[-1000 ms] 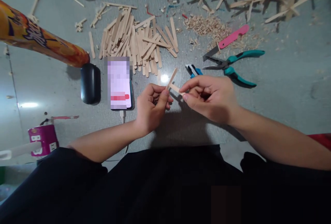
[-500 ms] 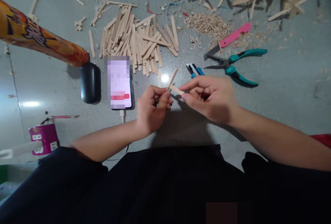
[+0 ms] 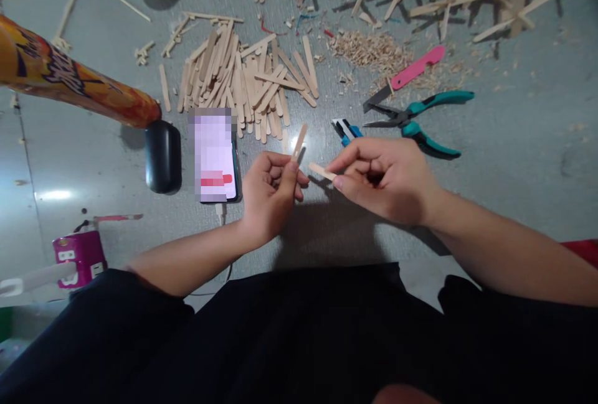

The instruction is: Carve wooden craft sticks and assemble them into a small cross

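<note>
Between thumb and fingers, my left hand pinches a popsicle stick that points up and slightly right. My right hand grips a second popsicle stick, its free end aimed at the left hand. A small gap separates the two sticks. Just above my right hand lies a blue utility knife, partly hidden by the fingers. A heap of popsicle sticks spreads on the table beyond my left hand.
Teal-handled pliers and a pink knife lie right of wood shavings. Crossed-stick pieces crowd the far right. A phone, black case, orange canister and purple power socket are at left.
The two sticks, touching before, are now apart. My left hand has shifted slightly left and turned its stick more upright. The whole view has moved a little.
</note>
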### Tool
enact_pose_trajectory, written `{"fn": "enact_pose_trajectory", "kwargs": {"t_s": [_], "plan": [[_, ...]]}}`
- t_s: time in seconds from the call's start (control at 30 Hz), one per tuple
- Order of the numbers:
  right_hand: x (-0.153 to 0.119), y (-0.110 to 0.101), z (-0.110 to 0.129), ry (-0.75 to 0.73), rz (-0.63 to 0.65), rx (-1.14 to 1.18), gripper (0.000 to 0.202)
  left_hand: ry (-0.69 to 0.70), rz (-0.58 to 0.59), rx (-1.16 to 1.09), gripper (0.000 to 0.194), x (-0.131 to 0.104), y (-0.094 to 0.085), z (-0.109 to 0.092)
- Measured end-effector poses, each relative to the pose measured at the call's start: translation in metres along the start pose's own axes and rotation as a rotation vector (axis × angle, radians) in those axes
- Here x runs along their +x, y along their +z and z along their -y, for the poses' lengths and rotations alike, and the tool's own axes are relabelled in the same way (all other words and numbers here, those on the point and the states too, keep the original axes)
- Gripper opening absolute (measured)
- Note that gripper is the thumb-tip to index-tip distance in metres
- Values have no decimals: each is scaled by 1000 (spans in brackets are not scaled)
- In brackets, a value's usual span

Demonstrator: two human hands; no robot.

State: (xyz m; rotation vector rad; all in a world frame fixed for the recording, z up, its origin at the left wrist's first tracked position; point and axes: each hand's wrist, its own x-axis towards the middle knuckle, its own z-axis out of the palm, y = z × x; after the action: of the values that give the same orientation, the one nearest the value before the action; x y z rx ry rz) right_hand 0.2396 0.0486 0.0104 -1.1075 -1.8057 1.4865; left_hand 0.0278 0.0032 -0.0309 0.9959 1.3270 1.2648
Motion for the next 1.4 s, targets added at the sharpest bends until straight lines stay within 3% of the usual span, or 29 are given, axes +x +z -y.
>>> {"fn": "enact_pose_trajectory", "kwargs": {"t_s": [0.13, 0.23, 0.3, 0.47, 0.53, 0.63, 0.73, 0.83, 1.0, 1.17, 1.27, 1.4], "plan": [[4, 1, -22, -294, -36, -620, 21, 10, 22, -134, 38, 0, 1, -1], [10, 0, -33, -371, -160, -916, 36, 6, 31, -169, 40, -1, 1, -1], [12, -1, -33, -365, -194, -977, 42, 0, 35, -172, 41, -2, 1, 0], [13, -15, -18, -395, -69, -883, 37, -17, 61, -157, 41, -3, 1, -1], [14, -37, -13, -367, -120, -845, 29, 0, 70, -152, 38, -4, 0, 1], [14, -91, -20, -202, -214, -918, 22, 96, 39, -109, 30, -3, -1, 4], [14, -145, -41, -119, -218, -991, 65, 243, 31, -4, 19, -1, -3, 7], [16, -172, -59, -65, -110, -963, 71, 275, 60, 67, 10, -1, -4, 7], [20, -160, -61, -45, -78, -1024, 54, 158, 40, 13, 17, -1, -3, 5], [20, -152, -44, -98, -84, -938, 41, 185, 27, -95, 37, 3, -2, 11], [18, -147, -28, -28, -157, -609, 32, 206, 91, -89, 34, 2, -4, 12], [17, -118, -10, 71, -90, 87, 51, 146, 270, -12, 18, -4, -8, 10]]}}
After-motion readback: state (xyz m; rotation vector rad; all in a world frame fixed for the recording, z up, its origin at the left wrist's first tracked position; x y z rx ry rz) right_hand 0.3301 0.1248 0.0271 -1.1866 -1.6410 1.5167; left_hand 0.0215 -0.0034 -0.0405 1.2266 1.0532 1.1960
